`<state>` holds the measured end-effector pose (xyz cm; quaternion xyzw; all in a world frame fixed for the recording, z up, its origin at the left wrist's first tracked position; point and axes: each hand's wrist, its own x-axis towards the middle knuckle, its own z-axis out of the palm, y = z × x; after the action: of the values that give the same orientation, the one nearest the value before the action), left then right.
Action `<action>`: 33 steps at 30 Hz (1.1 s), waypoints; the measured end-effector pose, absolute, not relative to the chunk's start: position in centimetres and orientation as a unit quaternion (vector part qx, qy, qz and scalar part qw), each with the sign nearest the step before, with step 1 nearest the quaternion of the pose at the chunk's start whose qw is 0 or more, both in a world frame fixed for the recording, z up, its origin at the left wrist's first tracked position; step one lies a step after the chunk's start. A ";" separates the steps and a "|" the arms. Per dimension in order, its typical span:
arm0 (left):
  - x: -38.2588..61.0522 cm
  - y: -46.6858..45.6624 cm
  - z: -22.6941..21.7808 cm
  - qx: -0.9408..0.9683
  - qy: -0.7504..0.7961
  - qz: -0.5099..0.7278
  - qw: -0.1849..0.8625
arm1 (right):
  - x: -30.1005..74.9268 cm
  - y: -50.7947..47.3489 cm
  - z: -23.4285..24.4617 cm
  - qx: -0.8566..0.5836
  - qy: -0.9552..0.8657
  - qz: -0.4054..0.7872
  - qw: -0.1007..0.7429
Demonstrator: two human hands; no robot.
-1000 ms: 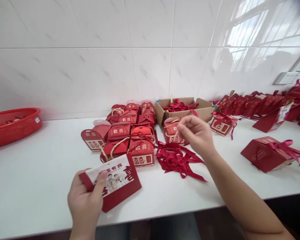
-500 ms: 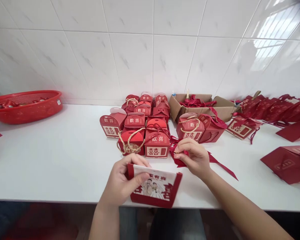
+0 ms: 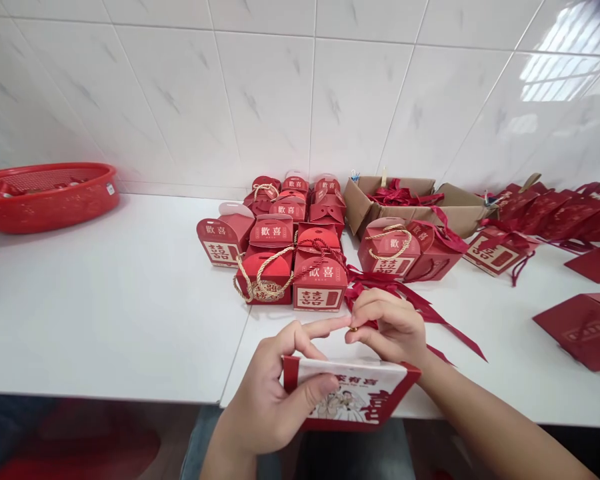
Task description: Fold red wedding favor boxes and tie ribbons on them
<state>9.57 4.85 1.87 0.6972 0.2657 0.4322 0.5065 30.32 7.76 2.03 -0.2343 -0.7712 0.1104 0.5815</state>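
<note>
- While the left hand clamps the flat red box at the counter's near edge, thumb on the printed face and fingers curled behind, its forefinger points out straight to the right hand's fingertips.
- Right hand: fingers curled, thumb and forefinger pinched shut on what appears to be an end of the red ribbon. A small dark speck at the pinch is too small to identify.
- Change over the last second: the right hand, then raised high over the ribbon pile, has come down and drawn back toward the body. The flat red box has moved from the left to the middle, directly below both hands.
- Reading of the change: ribbon and box were well apart and are now just beside each other, the two hands almost touching above the box's top edge. The box stays unfolded.
- Surroundings: a cluster of made-up gift boxes stands beyond the hands on the white counter. A cardboard carton holding more ribbon sits behind them to the right, a red basket far left, and further flat boxes far right.
</note>
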 end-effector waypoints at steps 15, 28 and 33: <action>9.8 4.8 1.5 0.667 0.259 0.441 0.541 | 30.2 7.5 2.0 -0.252 -0.755 0.090 0.599; 9.7 4.1 1.3 0.652 0.303 0.502 0.481 | 35.5 12.6 0.5 -0.610 -0.698 0.156 0.342; 9.6 4.2 1.2 0.652 0.311 0.491 0.488 | 37.3 12.0 1.4 -0.659 -0.718 0.177 0.138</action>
<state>9.62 4.17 1.21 0.6517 0.3113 0.4906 0.4875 37.32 12.04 1.44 -0.6589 -0.7180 0.1773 0.1376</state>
